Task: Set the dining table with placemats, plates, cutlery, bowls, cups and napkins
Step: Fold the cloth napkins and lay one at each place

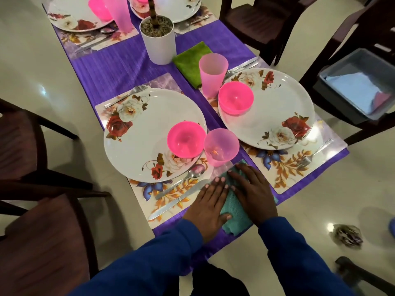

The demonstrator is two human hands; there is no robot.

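Hands first, in the head view, the only one: the left hand (210,207) and the right hand (252,194) both lie flat, fingers spread, palms pressing down on a teal napkin (235,218) at the near edge of the table. Neither hand grips anything; they are open and resting on the cloth, which shows between them and below the left thumb.

Just beyond the right fingertips stands a pale pink cup (221,147), with a bright pink bowl (185,139) beside it on a flowered plate (136,142). Left of the left hand, a knife (179,199) and a spoon (181,182) lie on the placemat (149,201), the knife tip almost under the left fingers. A green napkin (189,60) lies well ahead of both hands, by a second cup (212,74).

The napkin looks soft, thin and very light, likely to crumple or slide on the smooth mats, so flat palms suit smoothing it. To shift it, pinching a folded edge or corner should serve best. The cup nearby seems light enough to tip if nudged.
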